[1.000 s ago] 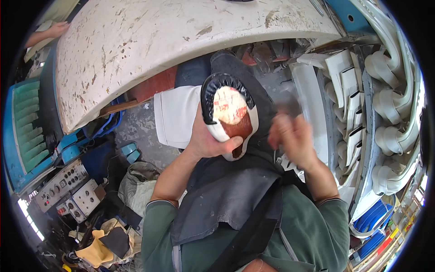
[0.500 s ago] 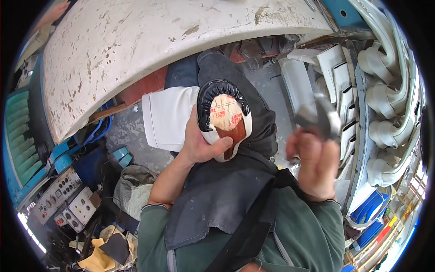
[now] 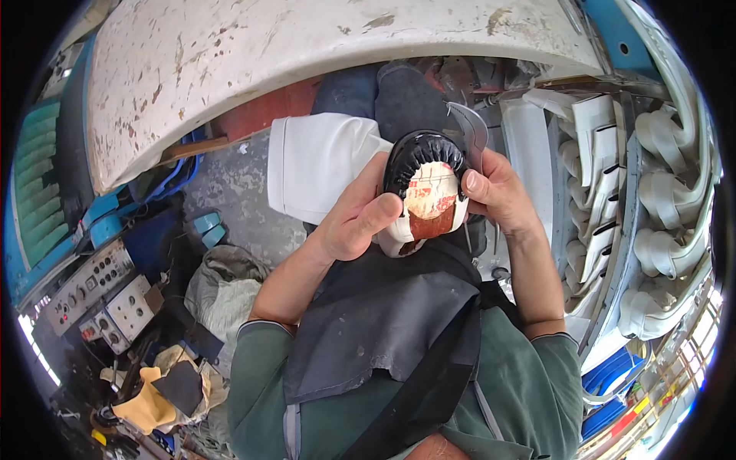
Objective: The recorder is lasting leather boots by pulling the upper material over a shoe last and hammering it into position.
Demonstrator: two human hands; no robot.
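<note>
A boot is held sole up over my lap. Its black shiny upper is gathered in pleats round the toe, and a pale round patch with red print sits inside the pleats above a brown insole. The white shaft stretches out to the left. My left hand is closed round the boot's left side, thumb along the edge. On the other side my right hand grips metal pincers, curved jaw pointing away from me, handles hanging below the palm. The right thumb and fingers touch the boot's right edge.
A scuffed white worktop curves across the far side. On the right a rack carries white boots in rows. A control box with knobs stands at left, near a grey cloth and leather scraps.
My right hand has come left with the pincers, from apart at the right to the boot's edge. The boot now appears farther right, and my left hand's thumb has shifted to its left edge.
</note>
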